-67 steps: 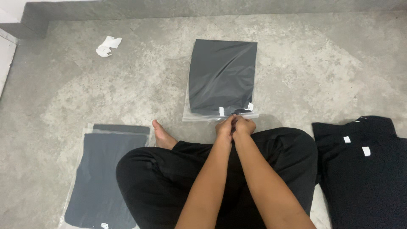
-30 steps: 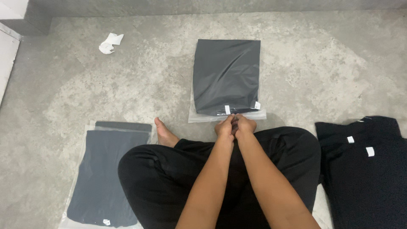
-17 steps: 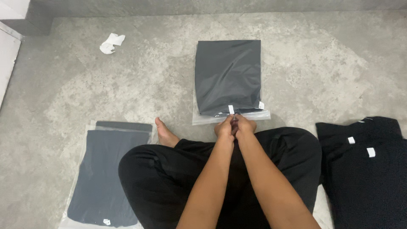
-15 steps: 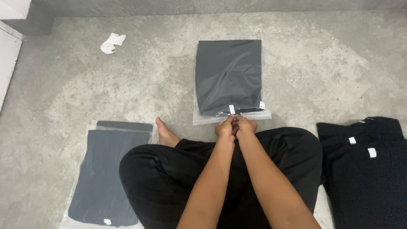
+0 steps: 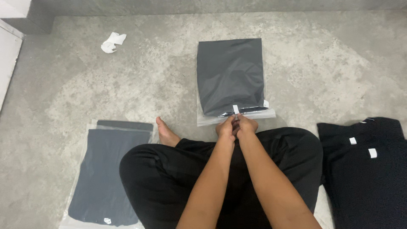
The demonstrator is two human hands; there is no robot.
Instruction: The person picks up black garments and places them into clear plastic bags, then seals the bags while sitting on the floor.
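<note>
Both hands' fingers [image 5: 234, 121] were pinched together on the bag [image 5: 232, 120] flap; pressing evenly along it would seal it flat.

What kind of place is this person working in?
Probably a home or small workshop where clothes get packed on a bare concrete floor: a bagged dark garment, a stack of bagged garments, and unbagged black garments.

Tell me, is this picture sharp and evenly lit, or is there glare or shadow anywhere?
Head view: soft, even light and sharp focus throughout; faint glare only on the clear bag near both hands; weak shadow beside the legs; the black clothes at right lose detail in their darkness.
</note>
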